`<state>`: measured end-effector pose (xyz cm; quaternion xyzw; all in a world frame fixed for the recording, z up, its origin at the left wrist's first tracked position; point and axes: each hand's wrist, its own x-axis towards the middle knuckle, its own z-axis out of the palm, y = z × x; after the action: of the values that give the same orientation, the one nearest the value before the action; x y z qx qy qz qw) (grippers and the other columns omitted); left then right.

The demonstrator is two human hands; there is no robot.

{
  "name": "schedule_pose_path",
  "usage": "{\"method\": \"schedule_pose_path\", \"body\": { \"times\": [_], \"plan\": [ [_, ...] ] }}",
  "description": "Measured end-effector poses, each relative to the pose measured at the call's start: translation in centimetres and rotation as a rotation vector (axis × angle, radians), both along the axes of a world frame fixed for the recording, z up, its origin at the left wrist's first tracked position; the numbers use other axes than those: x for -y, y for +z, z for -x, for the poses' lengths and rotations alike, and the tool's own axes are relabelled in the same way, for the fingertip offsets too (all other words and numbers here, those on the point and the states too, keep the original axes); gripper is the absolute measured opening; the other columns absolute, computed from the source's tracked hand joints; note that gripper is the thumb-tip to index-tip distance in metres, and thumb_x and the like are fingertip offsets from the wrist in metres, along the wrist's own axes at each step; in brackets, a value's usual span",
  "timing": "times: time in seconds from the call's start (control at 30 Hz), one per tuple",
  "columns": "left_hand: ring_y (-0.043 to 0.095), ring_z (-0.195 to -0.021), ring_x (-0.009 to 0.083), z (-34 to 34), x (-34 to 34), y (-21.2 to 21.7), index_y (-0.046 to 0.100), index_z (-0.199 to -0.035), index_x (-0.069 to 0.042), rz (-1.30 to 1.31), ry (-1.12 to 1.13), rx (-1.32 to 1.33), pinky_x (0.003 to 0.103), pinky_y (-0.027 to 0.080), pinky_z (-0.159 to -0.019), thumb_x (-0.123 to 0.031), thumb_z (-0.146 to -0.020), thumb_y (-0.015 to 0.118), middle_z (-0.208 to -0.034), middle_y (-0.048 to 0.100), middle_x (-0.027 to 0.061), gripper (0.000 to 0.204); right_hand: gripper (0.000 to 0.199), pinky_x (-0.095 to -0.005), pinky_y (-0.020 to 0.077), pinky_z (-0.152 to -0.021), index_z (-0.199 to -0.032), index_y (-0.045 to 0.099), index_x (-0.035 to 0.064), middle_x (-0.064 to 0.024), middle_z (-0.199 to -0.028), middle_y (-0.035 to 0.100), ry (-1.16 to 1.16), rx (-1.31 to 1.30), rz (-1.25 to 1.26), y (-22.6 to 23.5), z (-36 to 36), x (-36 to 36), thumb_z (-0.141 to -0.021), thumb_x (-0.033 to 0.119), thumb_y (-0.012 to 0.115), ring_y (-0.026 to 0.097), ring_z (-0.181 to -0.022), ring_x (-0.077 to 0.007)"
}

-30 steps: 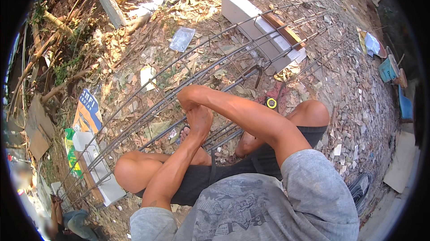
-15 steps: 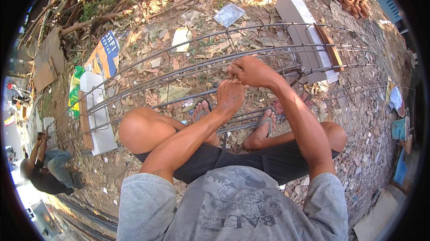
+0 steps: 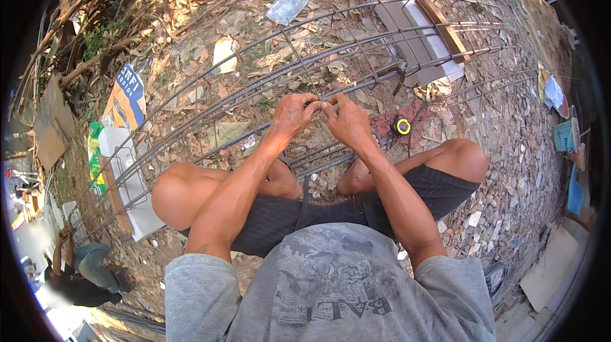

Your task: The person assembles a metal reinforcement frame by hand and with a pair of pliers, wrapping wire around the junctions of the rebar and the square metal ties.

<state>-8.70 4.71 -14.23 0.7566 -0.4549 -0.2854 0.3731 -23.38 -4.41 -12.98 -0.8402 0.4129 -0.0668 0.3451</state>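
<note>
Both grips closed down narrow, fingertips of the left hand (image 3: 294,115) and right hand (image 3: 347,119) pinched together and meeting over one long bar of the rebar cage (image 3: 356,55), seemingly on a thin tie wire too small to make out. Lay across in front of the knees, that cage, long steel rods running left to right with thinner square stirrups looped around them at intervals, propped at both ends on pale blocks (image 3: 401,5). Judged stiff, heavy and rough-skinned as a whole, not something to lift with fingers; best taken at a crossing of rod and stirrup, where the bars brace each other. Any wire there judged soft and bendable, apt to prick at its cut ends. Just beyond the right hand, a yellow tape measure (image 3: 403,127) on a red rag (image 3: 388,122) on the ground. Further out, dry leaves, rubble and scraps of paper over the dirt, a clear plastic bag (image 3: 287,6) beyond the cage, an orange and blue printed sack (image 3: 125,97) to the left. Far lower left, another person (image 3: 83,269) crouched apart.
</note>
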Motion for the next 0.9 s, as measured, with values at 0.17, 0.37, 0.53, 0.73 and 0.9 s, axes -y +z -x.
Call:
{"method": "schedule_pose_path", "body": {
  "times": [0.17,0.37,0.53,0.73,0.9],
  "plan": [
    [0.051,-0.059,0.0066,-2.2,1.2,-1.2,0.078,-0.098,-0.001,-0.084,-0.063,-0.383,0.028,0.04,-0.055,-0.039,-0.093,0.068,-0.066,0.062,-0.0004,0.04,0.037,-0.0492,0.0513,-0.072,-0.098,0.065,-0.0025,-0.0214,-0.086,0.07,-0.183,0.13,-0.331,-3.0,-0.2,0.3,-0.098,0.035,0.063,0.067,-0.078,-0.0377],
    [0.05,-0.059,0.0057,-2.3,1.2,-1.2,0.077,-0.096,-0.002,-0.208,-0.1,-0.24,0.028,0.04,-0.055,-0.039,-0.094,0.069,-0.068,0.066,-0.0004,0.038,0.03,-0.034,0.0378,-0.042,-0.092,0.062,0.0019,-0.0074,-0.072,0.06,-0.316,0.273,-0.982,-3.8,0.3,0.0,-0.099,0.031,0.063,0.048,-0.049,-0.0144],
    [0.051,-0.06,0.0065,-2.7,1.3,-2.1,0.077,-0.096,-0.002,-0.19,-0.114,-0.256,0.03,0.041,-0.055,-0.039,-0.092,0.071,-0.07,0.067,0.0003,0.038,0.03,-0.0326,0.0345,-0.038,-0.098,0.063,0.0013,-0.0069,-0.07,0.058,-0.163,0.205,-0.948,-3.9,0.5,0.8,-0.098,0.031,0.065,0.047,-0.045,-0.0138],
    [0.045,-0.058,0.0092,-1.9,1.8,-0.6,0.077,-0.099,-0.002,-0.166,-0.159,-0.141,0.033,0.037,-0.055,-0.041,-0.093,0.068,-0.063,0.056,0.0001,0.04,0.034,-0.0394,0.0539,-0.068,-0.112,0.071,-0.0053,-0.0161,-0.09,0.072,-0.119,0.23,-0.432,-4.4,0.7,0.7,-0.094,0.023,0.068,0.068,-0.073,-0.0236],
    [0.043,-0.057,0.0094,-1.9,1.3,-0.6,0.075,-0.094,0.0,-0.2,-0.157,-0.135,0.033,0.036,-0.054,-0.039,-0.095,0.066,-0.06,0.05,0.0,0.04,0.036,-0.041,0.0529,-0.082,-0.117,0.072,-0.0024,-0.0165,-0.112,0.074,0.069,0.182,-0.632,-3.2,1.0,2.7,-0.096,0.026,0.065,0.07,-0.094,-0.0261]
  ]
}}
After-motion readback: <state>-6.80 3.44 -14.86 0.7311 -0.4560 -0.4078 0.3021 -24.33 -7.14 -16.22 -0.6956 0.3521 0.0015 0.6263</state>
